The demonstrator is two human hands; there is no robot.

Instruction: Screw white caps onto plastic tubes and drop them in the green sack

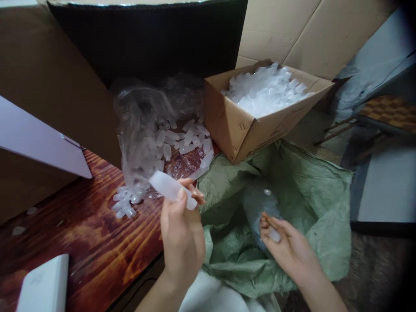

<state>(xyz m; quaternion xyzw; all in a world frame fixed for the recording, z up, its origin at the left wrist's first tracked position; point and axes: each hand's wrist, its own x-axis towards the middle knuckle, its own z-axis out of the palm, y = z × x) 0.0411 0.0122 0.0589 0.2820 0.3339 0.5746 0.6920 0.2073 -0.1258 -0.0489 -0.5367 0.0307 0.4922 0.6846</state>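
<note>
White tube (169, 186) pinched in left hand (182, 229), smaller piece (274, 235) gripped in right hand (287, 245) over green sack (329, 208); likely separating step, next move calling for right-hand release

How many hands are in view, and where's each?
2: the left hand, by the table, holding a white tube; the right hand, over the green sack, holding a small whitish piece. No others show.
</note>
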